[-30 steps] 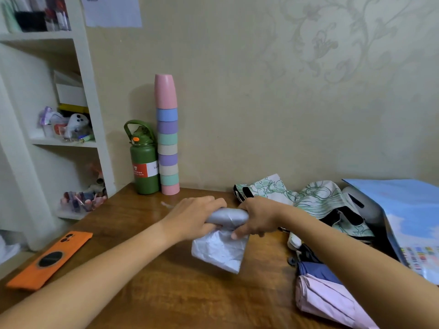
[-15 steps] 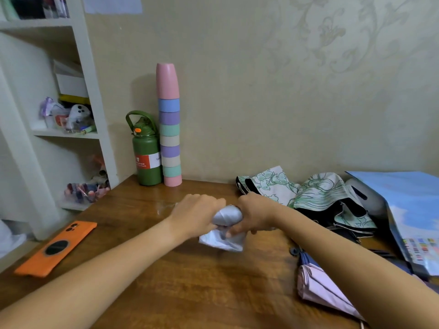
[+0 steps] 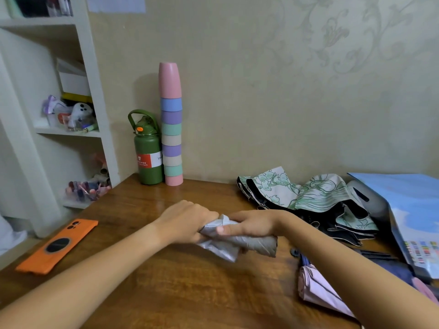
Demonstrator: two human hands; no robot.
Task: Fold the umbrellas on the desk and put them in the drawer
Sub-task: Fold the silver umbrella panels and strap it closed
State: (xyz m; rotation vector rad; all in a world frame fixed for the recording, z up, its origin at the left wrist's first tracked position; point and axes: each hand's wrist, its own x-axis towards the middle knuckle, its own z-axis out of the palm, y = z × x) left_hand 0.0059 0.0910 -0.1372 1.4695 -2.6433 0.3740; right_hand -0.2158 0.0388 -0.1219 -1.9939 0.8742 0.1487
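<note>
A small grey umbrella (image 3: 251, 244), rolled into a bundle, is held just above the middle of the wooden desk (image 3: 180, 288). My left hand (image 3: 185, 222) grips its left end, where loose fabric hangs down. My right hand (image 3: 251, 224) is wrapped over the top of the roll, fingers curled round it. A white and green floral umbrella (image 3: 306, 193) with a black lining lies unfolded at the back right. A pink umbrella (image 3: 318, 288) lies partly collapsed at the front right, under my right forearm. No drawer is in view.
A green bottle (image 3: 148, 153) and a tall stack of pastel cups (image 3: 171, 124) stand against the wall. An orange phone (image 3: 59, 245) lies near the desk's left edge. A blue folder (image 3: 413, 217) leans at the far right. White shelves (image 3: 59, 131) stand on the left.
The grey umbrella has been rolled tighter and turned, so its right end now sticks out past my right hand. Less fabric hangs loose below. Both hands stay on it.
</note>
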